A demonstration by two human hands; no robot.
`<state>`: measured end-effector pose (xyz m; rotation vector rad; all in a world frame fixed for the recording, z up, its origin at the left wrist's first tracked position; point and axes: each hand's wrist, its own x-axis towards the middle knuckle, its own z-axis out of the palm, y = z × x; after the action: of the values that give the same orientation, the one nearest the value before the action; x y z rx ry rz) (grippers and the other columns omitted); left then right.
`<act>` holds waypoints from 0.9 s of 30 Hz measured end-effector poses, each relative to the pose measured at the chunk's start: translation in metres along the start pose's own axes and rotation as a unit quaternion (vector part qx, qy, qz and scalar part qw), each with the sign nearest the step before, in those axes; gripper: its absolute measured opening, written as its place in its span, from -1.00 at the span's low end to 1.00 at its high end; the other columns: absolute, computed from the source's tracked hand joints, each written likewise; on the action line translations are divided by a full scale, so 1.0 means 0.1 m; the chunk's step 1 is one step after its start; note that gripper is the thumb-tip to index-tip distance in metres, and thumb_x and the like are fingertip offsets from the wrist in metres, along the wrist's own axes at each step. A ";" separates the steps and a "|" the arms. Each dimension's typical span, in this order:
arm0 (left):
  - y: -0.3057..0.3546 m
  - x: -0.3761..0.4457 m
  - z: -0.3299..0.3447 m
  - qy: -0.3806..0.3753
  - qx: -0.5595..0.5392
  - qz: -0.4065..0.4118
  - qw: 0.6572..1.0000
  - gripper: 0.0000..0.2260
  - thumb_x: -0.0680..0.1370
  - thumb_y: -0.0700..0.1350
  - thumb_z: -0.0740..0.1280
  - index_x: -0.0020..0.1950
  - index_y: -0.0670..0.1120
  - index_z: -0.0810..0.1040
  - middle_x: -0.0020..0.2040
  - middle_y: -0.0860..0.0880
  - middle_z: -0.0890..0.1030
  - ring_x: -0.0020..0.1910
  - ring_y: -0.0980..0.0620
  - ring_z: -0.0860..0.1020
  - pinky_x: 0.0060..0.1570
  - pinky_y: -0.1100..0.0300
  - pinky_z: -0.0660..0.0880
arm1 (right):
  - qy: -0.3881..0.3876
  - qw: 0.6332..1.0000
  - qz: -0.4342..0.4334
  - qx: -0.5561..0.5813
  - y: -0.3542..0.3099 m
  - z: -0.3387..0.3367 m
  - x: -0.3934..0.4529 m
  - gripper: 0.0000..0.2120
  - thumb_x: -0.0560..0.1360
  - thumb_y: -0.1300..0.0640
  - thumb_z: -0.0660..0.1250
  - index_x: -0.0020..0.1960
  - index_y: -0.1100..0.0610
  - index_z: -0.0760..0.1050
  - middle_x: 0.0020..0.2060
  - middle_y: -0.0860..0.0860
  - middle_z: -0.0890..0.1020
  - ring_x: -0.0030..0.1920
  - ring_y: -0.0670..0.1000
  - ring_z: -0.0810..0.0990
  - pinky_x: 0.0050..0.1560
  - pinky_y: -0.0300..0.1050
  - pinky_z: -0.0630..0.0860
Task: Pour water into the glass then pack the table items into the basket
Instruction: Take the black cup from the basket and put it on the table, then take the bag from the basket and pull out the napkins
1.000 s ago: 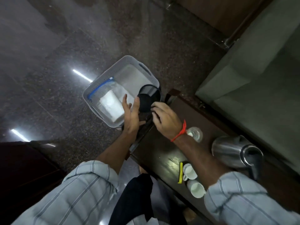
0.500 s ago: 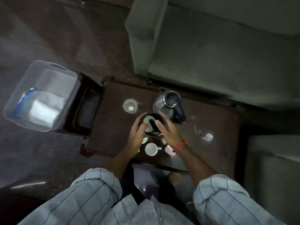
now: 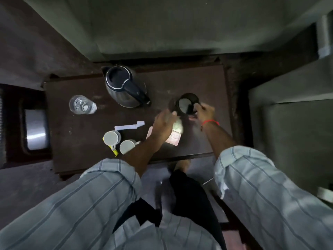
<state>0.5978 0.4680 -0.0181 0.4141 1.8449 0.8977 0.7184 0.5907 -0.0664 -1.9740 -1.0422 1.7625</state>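
Both hands hold a black round base (image 3: 187,106) with a pale middle, low over the right part of the dark wooden table (image 3: 81,134). My left hand (image 3: 163,124) is blurred, with its fingers on the base's left rim. My right hand (image 3: 205,110), which has a red thread at the wrist, grips the right rim. A steel kettle (image 3: 124,87) with a black lid and handle stands at the back middle. A clear glass (image 3: 82,105) stands to its left. The basket is out of view.
Two white cups (image 3: 111,138) (image 3: 127,146) stand near the front edge, with a yellow sachet (image 3: 114,152) beside them. White paper sachets (image 3: 129,126) and a pink packet (image 3: 173,138) lie by my left hand. A sofa (image 3: 162,24) lies beyond the table and a seat (image 3: 297,123) to the right.
Both hands carried the black round base from over the basket at the left, across the table, to its right part. My view swung right and the basket left the frame.
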 end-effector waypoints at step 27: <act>-1.16 -0.65 -2.84 0.363 0.050 0.073 0.928 -0.77 0.61 -0.21 0.34 0.17 0.07 0.43 0.22 -0.21 0.48 -0.10 0.15 0.55 -0.08 0.04 0.58 | -0.231 0.938 -0.215 -0.142 0.15 1.76 -1.23 -0.77 0.58 0.31 0.25 -0.01 0.01 0.58 -0.35 0.02 0.59 -0.50 -0.19 0.44 -0.40 -0.34 0.38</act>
<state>0.3859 0.2372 0.0012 0.2993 2.5705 1.1622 0.5578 0.4544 -0.0226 -1.3250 -1.8097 1.9356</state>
